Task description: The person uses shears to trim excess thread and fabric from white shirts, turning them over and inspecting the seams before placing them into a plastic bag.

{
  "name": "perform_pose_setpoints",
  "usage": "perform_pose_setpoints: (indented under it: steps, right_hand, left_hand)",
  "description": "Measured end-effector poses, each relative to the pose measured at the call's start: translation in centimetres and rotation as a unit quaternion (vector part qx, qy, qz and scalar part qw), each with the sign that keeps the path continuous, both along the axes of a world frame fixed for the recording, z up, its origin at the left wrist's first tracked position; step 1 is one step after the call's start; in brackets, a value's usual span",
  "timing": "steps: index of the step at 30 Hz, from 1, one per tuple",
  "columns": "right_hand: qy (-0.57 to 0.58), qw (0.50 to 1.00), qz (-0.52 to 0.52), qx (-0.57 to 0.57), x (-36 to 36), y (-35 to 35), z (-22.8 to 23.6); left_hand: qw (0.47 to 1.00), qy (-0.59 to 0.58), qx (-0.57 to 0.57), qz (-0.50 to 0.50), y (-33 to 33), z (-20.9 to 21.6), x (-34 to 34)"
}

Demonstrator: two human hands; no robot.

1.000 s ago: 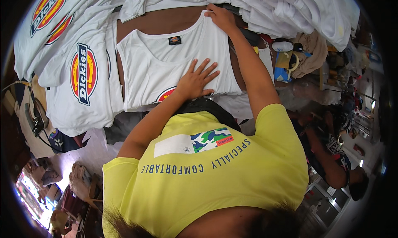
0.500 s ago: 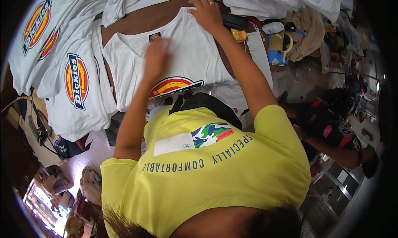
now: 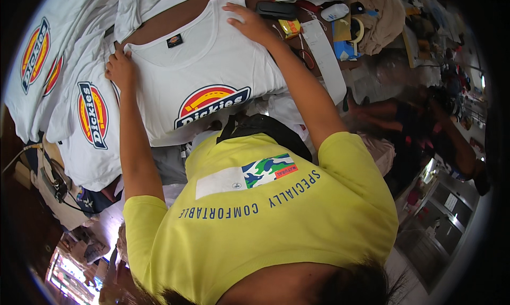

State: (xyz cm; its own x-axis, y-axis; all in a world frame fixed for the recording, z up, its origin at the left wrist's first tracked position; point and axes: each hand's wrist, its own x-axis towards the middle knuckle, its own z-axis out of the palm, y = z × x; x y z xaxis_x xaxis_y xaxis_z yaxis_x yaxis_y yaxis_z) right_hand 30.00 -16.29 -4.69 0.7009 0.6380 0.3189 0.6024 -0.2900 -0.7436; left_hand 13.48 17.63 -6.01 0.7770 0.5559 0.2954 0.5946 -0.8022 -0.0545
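A white tank top (image 3: 223, 66) lies spread on the brown table (image 3: 183, 15), its scooped neck away from me. A small dark label (image 3: 174, 41) shows inside the neckline. A red, yellow and navy print (image 3: 215, 104) covers its chest, and the lower part drops over the near edge. My left hand (image 3: 121, 68) rests at the left shoulder of the top, fingers apart and slightly bent over the edge. On the right shoulder strap lies my right hand (image 3: 249, 24), its fingers spread.
More printed white shirts (image 3: 79, 119) are heaped at left. At the far right of the table sit a black case (image 3: 275, 9), a yellow packet (image 3: 289, 28), a long white card strip (image 3: 323, 58) and a tape roll (image 3: 358, 31). Another person (image 3: 419, 119) is at the right.
My left hand has moved left from the neckline to the left shoulder. The neck label is uncovered, and more of the chest print shows. My right hand stays at the right strap.
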Motion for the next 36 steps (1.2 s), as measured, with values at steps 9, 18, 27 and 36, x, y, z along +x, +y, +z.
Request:
perform_pose_setpoints:
  steps: [9, 18, 27, 36]
  right_hand:
    - [0.347, 0.897, -0.272, -0.008, -12.0, -19.1, 0.9]
    - [0.49, 0.8, -0.237, 0.253, -18.1, -17.7, -2.1]
    - [0.484, 0.765, -0.34, 0.253, -19.1, -19.7, -2.6]
    - [0.131, 0.943, -0.306, 0.006, -19.3, -18.1, -1.1]
  left_hand:
    - [0.966, -0.173, -0.039, -0.187, -11.2, 1.4, 10.5]
    - [0.935, -0.112, -0.111, -0.318, -20.1, -1.2, 17.5]
    - [0.909, -0.182, -0.237, -0.291, -18.9, -1.8, 18.5]
    - [0.689, -0.21, -0.597, -0.353, -15.9, 2.4, 14.1]
